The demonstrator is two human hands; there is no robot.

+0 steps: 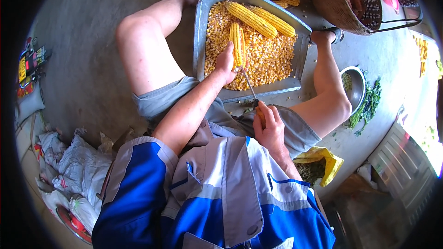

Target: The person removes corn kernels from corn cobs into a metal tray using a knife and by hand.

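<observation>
nearest, just below the centre of the frame, the right hand (269, 127) has its fingers curled tight around the orange handle of a thin metal-shafted tool (249, 85). the shaft slants up and left, its tip at the lower end of a yellow corn cob (237, 46). that cob stands tilted over the upper middle of the frame, pinched along its left side by the left hand (224, 64); the thumb shows, but how the other fingers lie behind it i cannot tell.

the main risk, i judge, sits here: the tip points toward the cob and the holding hand, so if it skids off the smooth kernels under a hard push, it could stab the palm or fingers. a loose pinch could let the cob roll and cause the same slip.

beyond, the metal pan (199, 41) holds a bed of loose kernels (277, 60); a knee or foot knocking its rim could spill them, and some already lie outside it. two whole cobs (251, 20) (275, 21) lie across the bed and might roll if bumped. farthest, at the upper right, a wicker basket (332, 0) stands near one foot, where it could be kicked.
</observation>
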